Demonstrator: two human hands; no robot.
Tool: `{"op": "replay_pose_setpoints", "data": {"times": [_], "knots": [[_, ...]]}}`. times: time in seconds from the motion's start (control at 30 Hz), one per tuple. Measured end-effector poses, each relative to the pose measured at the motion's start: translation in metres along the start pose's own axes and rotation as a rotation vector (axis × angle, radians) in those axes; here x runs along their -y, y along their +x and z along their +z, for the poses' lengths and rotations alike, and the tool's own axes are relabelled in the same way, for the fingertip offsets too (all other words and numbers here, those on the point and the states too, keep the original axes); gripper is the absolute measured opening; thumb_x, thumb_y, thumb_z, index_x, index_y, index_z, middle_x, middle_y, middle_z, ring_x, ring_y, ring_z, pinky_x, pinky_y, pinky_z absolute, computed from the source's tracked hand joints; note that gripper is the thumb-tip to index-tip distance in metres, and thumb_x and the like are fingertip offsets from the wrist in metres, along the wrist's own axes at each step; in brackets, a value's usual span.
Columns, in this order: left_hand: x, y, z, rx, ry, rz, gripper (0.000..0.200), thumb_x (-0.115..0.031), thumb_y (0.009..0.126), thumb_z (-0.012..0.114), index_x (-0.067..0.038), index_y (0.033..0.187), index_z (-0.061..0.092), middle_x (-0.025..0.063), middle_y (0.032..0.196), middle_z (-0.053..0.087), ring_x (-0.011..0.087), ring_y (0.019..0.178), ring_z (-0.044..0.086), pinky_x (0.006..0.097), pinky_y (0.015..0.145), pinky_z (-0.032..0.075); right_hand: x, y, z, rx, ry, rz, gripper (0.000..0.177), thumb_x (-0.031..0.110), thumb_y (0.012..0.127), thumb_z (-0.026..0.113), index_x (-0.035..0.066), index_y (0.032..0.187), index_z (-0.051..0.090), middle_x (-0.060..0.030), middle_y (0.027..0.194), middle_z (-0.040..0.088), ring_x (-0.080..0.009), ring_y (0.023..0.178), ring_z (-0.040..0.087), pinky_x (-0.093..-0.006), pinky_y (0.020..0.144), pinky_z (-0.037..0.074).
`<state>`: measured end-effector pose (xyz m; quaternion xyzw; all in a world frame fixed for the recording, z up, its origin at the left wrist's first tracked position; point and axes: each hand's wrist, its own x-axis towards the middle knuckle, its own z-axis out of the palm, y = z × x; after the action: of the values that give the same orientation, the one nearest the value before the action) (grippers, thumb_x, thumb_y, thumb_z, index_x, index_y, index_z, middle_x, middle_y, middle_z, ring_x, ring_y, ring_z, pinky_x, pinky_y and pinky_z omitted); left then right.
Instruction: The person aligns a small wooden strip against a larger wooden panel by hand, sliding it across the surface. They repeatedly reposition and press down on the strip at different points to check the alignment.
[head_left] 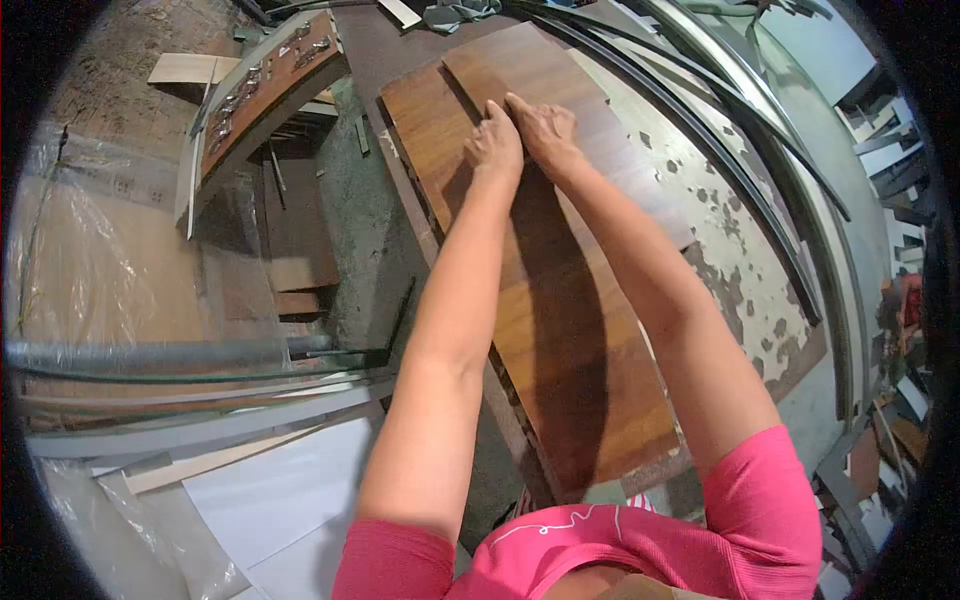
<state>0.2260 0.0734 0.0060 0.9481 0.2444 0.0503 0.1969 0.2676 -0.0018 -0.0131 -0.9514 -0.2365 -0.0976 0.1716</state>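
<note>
Two brown wood-grain boards overlap on the worktable in front of me. The upper board (625, 165) lies partly across the lower board (590, 390), whose grain shows at the left and near me. At the upper board's left edge, my left hand (494, 142) is closed, its curled fingers hiding whatever is under them. Right beside it, my right hand (546, 132) has its fingers bent over that same edge, closed on the upper board. A dark shadow of my arms falls along the lower board.
Long dark strips (700, 130) and a metal profile (790, 160) run along the right. Beneath lies a pale panel with flaked patches (735, 265). A panel with metal fittings (265, 80) stands at upper left. Plastic-wrapped sheets (120, 250) and white boards (280, 480) lie left.
</note>
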Motion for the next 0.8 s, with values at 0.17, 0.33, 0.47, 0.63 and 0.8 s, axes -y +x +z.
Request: {"op": "replay_pose_setpoints", "data": {"times": [0.17,0.33,0.47,0.63,0.8], "knots": [[0.006,0.061,0.0,-0.074,0.005,0.002,0.037,-0.023,0.091,0.027,-0.001,0.111,0.048,0.0231,0.106,0.055,0.0378,0.1,0.053,0.0465,0.083,0.041,0.007,0.068,0.025,-0.005,-0.016,-0.024,0.019,0.023,0.083,0.045,0.019,0.098,0.055,-0.0089,0.086,0.064,-0.0259,0.082,0.063,-0.0372,0.063,0.047],[0.009,0.084,0.007,-0.113,0.069,-0.014,0.038,-0.024,0.092,0.025,-0.002,0.106,0.052,0.0236,0.106,0.055,0.0375,0.1,0.053,0.0461,0.085,0.04,0.008,0.08,0.028,-0.009,-0.04,-0.002,0.018,0.024,0.084,0.044,0.019,0.096,0.056,-0.0074,0.09,0.064,-0.0261,0.085,0.062,-0.0398,0.064,0.047],[0.009,0.07,0.01,-0.229,0.123,0.06,0.034,-0.023,0.091,0.027,-0.003,0.108,0.05,0.0224,0.1,0.058,0.0366,0.095,0.056,0.0456,0.08,0.043,0.011,0.071,0.017,0.036,-0.027,0.04,0.019,0.025,0.084,0.043,0.02,0.098,0.055,-0.0073,0.091,0.064,-0.0262,0.087,0.062,-0.0399,0.067,0.048],[0.002,0.02,-0.002,-0.089,0.116,0.049,0.032,-0.019,0.09,0.03,-0.001,0.111,0.047,0.0217,0.096,0.06,0.0349,0.092,0.058,0.0447,0.078,0.045,0.01,0.02,-0.005,0.085,0.002,0.042,0.02,0.025,0.085,0.042,0.019,0.101,0.052,-0.0106,0.092,0.063,-0.0267,0.087,0.061,-0.0366,0.068,0.048],[-0.003,-0.074,-0.004,-0.014,0.072,0.087,0.035,-0.015,0.088,0.033,-0.001,0.12,0.039,0.0205,0.094,0.061,0.0338,0.088,0.059,0.0437,0.076,0.045,0.004,-0.075,-0.03,0.002,-0.06,0.041,0.028,0.022,0.084,0.043,0.023,0.112,0.047,-0.0085,0.085,0.064,-0.025,0.076,0.063,-0.0354,0.062,0.049]]}}
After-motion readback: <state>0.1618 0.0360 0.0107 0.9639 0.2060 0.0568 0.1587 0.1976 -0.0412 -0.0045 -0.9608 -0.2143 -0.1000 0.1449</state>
